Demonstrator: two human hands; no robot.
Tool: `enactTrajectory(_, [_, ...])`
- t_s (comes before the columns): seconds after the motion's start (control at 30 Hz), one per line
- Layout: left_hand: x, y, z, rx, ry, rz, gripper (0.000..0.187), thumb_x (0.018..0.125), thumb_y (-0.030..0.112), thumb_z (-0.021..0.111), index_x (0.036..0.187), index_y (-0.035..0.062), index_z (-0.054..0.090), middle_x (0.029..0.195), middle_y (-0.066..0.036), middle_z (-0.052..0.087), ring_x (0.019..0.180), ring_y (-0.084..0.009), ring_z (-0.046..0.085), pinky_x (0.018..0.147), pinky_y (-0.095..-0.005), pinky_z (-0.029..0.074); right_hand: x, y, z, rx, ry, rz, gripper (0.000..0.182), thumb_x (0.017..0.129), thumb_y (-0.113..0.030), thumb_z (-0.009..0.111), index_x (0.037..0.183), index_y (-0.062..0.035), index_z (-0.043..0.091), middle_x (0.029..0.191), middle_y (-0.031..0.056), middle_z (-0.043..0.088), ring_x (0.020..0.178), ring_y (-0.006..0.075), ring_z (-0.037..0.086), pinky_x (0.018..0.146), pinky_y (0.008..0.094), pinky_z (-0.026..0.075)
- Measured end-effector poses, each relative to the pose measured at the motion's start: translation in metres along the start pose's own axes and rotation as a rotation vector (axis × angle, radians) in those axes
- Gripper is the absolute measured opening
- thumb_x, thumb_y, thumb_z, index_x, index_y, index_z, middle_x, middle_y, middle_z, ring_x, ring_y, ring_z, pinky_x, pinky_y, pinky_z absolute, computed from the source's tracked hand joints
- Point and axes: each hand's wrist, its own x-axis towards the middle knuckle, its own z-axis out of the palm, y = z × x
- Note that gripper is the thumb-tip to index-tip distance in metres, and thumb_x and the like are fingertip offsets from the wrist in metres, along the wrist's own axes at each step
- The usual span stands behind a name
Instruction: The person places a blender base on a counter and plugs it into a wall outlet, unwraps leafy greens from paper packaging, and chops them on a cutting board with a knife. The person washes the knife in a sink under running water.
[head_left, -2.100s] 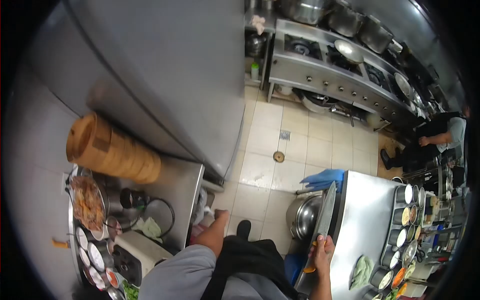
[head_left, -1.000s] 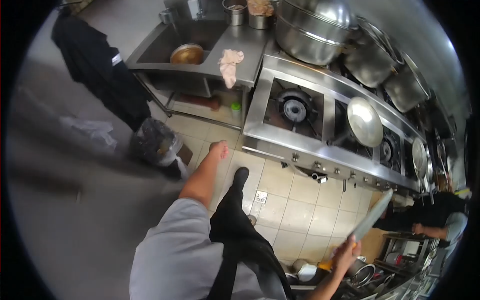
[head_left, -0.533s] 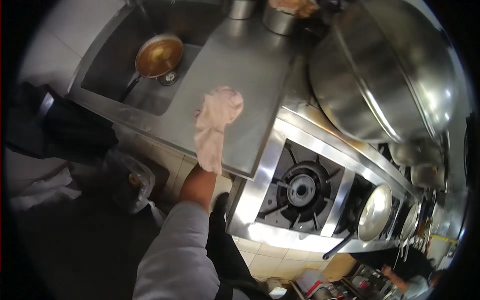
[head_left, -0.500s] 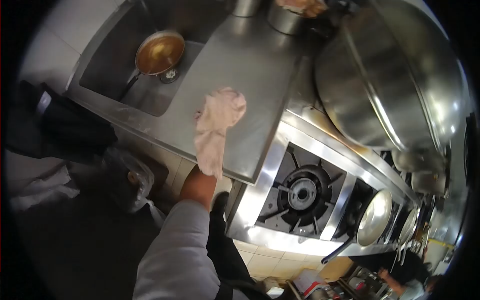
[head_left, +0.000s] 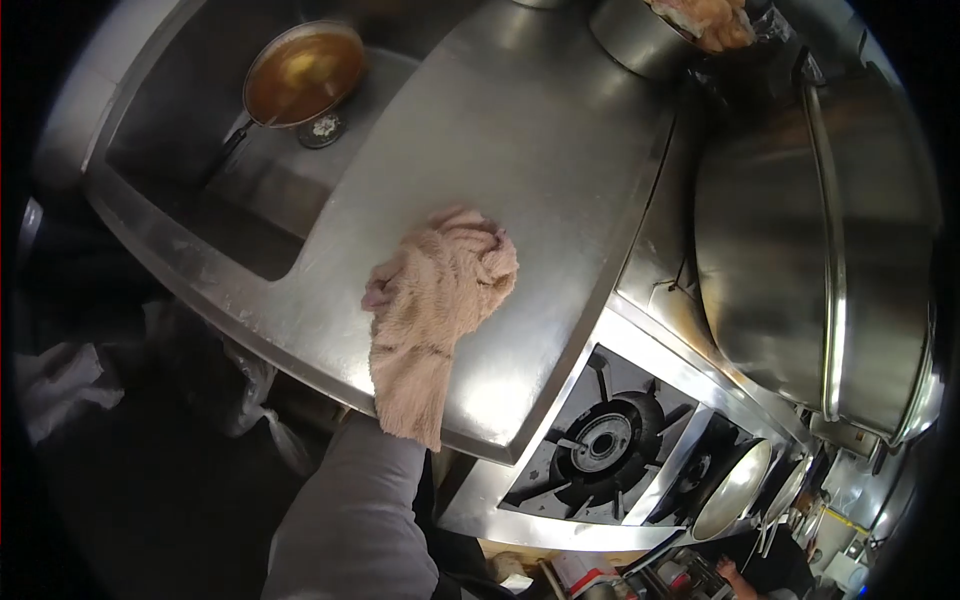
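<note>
A pinkish-beige cloth (head_left: 435,315) is bunched over my left hand and hangs back over the wrist, hiding the fingers. My left arm, in a grey sleeve (head_left: 350,510), reaches up from the lower edge of the view. The covered hand holds the cloth against the steel counter (head_left: 490,130), near the counter's front edge. My right hand is out of view.
A pan of brown liquid (head_left: 305,75) rests in the sink (head_left: 265,190). Right of the counter are a gas burner (head_left: 605,445), pans (head_left: 735,490) and a very large steel pot (head_left: 770,250). A co-worker's hand (head_left: 735,575) shows at lower right.
The counter fills more of the view, and the sink and pan have shifted up and left. The cloth appears larger and more bunched, with my bare forearm no longer showing below it.
</note>
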Motion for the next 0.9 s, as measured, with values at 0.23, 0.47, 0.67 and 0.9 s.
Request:
enactTrajectory(0.23, [0.017,0.011,0.003,-0.065,-0.037,0.017,0.038,0.096,0.035,0.052,0.129,0.0160,0.048,0.117,-0.002,0.058,0.097,-0.0185,0.059,0.079,-0.0360,0.052,-0.003,0.011,0.005,0.015,-0.001,0.047,0.041,0.094,-0.038,0.057,0.072,-0.0031,0.054,0.061,0.0054,0.050,0.052,0.0157,0.048,0.047,0.0326,0.039])
enactTrajectory(0.47, [0.000,0.021,0.001,-0.109,-0.086,0.043,0.038,0.097,0.034,0.051,0.130,0.0165,0.047,0.120,-0.002,0.057,0.100,-0.0182,0.058,0.082,-0.0353,0.051,0.000,0.033,0.003,0.058,0.002,0.101,0.042,0.094,-0.039,0.057,0.073,-0.0034,0.053,0.061,0.0045,0.049,0.052,0.0146,0.047,0.045,0.0316,0.038])
enactTrajectory(0.67, [-0.056,0.048,-0.003,-0.128,-0.184,0.121,0.038,0.098,0.033,0.050,0.132,0.0170,0.047,0.123,-0.001,0.057,0.103,-0.0179,0.058,0.084,-0.0348,0.050,-0.007,0.068,-0.016,0.048,-0.024,0.157,0.042,0.094,-0.040,0.058,0.074,-0.0037,0.053,0.061,0.0037,0.048,0.051,0.0137,0.046,0.044,0.0308,0.036])
enactTrajectory(0.9, [-0.194,0.111,0.053,-0.076,-0.462,0.226,0.037,0.098,0.031,0.049,0.133,0.0175,0.046,0.126,-0.001,0.056,0.106,-0.0175,0.057,0.087,-0.0341,0.050,-0.021,0.145,-0.070,0.089,-0.006,0.285,0.042,0.093,-0.042,0.058,0.075,-0.0040,0.052,0.061,0.0028,0.047,0.051,0.0125,0.045,0.043,0.0297,0.035])
